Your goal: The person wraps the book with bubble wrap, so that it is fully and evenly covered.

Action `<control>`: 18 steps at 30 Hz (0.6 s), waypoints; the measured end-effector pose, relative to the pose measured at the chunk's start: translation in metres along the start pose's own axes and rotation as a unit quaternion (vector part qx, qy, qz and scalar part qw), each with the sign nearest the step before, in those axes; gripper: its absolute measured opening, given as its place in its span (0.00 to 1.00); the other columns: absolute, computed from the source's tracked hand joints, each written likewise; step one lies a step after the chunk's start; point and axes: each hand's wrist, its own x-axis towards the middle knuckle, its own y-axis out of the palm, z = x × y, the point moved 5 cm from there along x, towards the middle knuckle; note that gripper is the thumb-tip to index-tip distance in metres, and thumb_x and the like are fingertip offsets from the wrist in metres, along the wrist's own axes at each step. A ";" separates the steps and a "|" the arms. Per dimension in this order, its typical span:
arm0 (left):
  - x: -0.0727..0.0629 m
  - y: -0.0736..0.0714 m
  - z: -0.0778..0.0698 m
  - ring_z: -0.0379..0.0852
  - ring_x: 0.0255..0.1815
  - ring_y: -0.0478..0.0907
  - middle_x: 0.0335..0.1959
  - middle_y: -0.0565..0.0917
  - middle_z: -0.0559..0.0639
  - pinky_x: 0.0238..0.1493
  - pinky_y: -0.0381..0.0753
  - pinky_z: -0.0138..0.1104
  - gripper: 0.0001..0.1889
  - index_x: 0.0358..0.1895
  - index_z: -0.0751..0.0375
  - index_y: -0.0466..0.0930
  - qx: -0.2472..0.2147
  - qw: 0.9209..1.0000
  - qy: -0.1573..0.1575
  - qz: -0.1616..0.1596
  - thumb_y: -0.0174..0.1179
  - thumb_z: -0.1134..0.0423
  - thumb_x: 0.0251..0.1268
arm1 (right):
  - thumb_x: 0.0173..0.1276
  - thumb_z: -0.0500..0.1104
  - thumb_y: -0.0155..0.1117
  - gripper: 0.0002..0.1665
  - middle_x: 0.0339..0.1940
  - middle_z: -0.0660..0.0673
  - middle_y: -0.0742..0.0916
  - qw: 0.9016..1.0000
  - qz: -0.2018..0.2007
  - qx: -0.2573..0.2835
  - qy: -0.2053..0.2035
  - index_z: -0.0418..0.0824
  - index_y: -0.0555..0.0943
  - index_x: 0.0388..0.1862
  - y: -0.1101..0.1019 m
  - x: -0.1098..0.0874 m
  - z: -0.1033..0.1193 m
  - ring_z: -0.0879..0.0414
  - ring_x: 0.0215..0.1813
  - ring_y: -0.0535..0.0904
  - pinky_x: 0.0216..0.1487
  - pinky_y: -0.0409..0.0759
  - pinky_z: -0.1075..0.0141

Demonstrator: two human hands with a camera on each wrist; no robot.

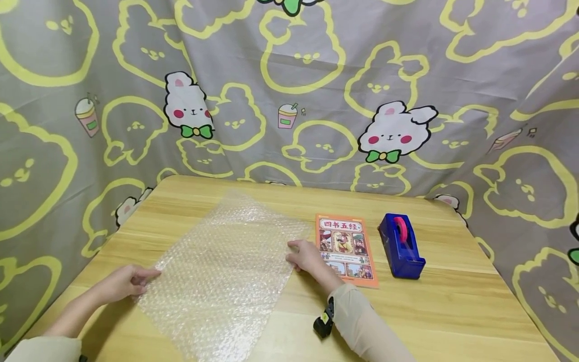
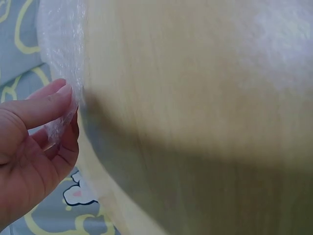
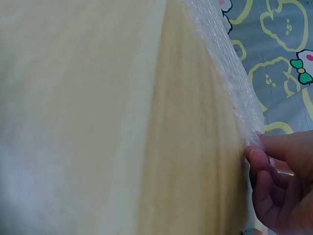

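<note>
In the middle of the work, a clear sheet of bubble wrap [image 1: 221, 261], spread slantwise over the left and central part of the wooden counter [image 1: 461, 281]. Reaches from near the far edge toward the near side, down to the bottom of the head view. Pinched at the left border between thumb and fingers of the left hand [image 1: 128, 284], and at the opposite border, a little farther from the person, between thumb and fingers of the right hand [image 1: 305, 255]; in both wrist views, caught only by the thin rim. Gripped on facing sides, probably to keep the limp film wide and level and to share the pull evenly. Flat against the surface or slightly raised: cannot tell. Just right of the wrap, partly behind the right hand in the head view, an orange book [image 1: 346, 241], lying cover up, perhaps set aside to leave room for so broad a sheet. Farther right, a blue tape dispenser [image 1: 402, 261], upright on its base with a pink roll [image 1: 400, 230], front end toward the person, likely placed there for easy reach. Behind the counter, grey cloth [image 1: 253, 65] printed with yellow outlines and white rabbits.
</note>
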 end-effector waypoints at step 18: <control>0.000 -0.003 0.000 0.32 0.14 0.69 0.12 0.74 0.43 0.15 0.70 0.28 0.20 0.47 0.88 0.70 0.013 1.000 -0.020 0.005 0.61 0.76 0.50 | 0.62 0.37 0.61 0.29 0.08 0.48 0.78 0.999 0.038 0.026 0.022 0.34 0.68 0.63 0.001 -0.004 -0.002 0.62 0.09 0.69 0.11 0.70 0.73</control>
